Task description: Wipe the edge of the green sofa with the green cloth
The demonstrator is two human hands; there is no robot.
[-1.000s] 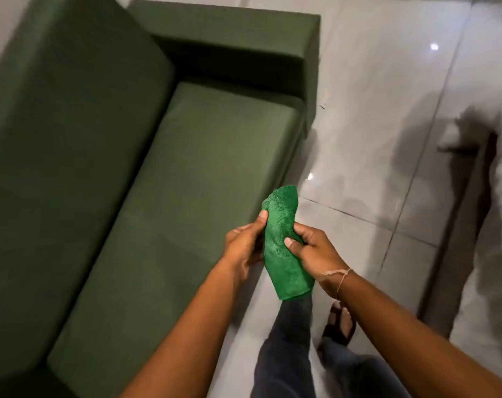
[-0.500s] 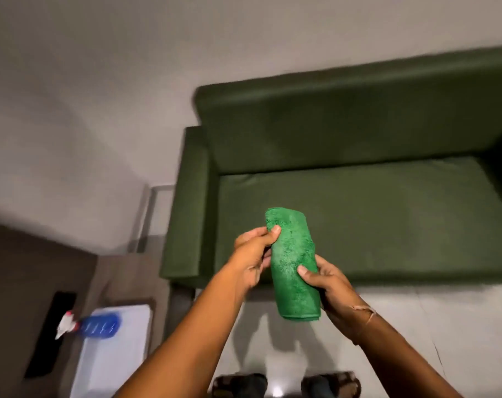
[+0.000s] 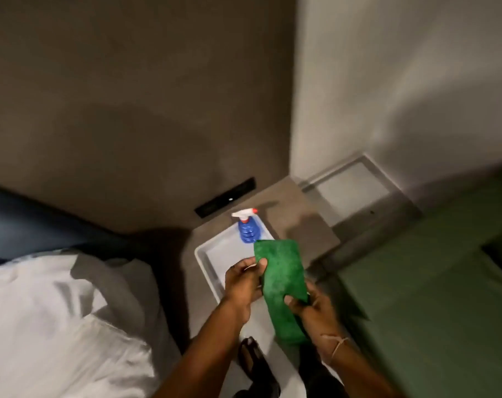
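Both hands hold a folded green cloth (image 3: 284, 285) upright in front of me. My left hand (image 3: 242, 280) pinches its left edge near the top with thumb and fingers. My right hand (image 3: 313, 311) grips its lower right side. The green sofa (image 3: 433, 288) lies at the right of the view, its armrest and seat cushion showing. The cloth hangs over the floor and a tray, apart from the sofa.
A white tray (image 3: 208, 254) sits on a low grey surface, with a blue spray bottle (image 3: 248, 229) standing in it behind the cloth. A bed with white bedding (image 3: 60, 317) fills the lower left. Walls rise behind. My sandalled foot (image 3: 258, 363) shows below.
My view has swung left: the sofa slid from the centre to the right edge, and the tray, spray bottle and bed came into view. Both hands kept hold of the cloth.
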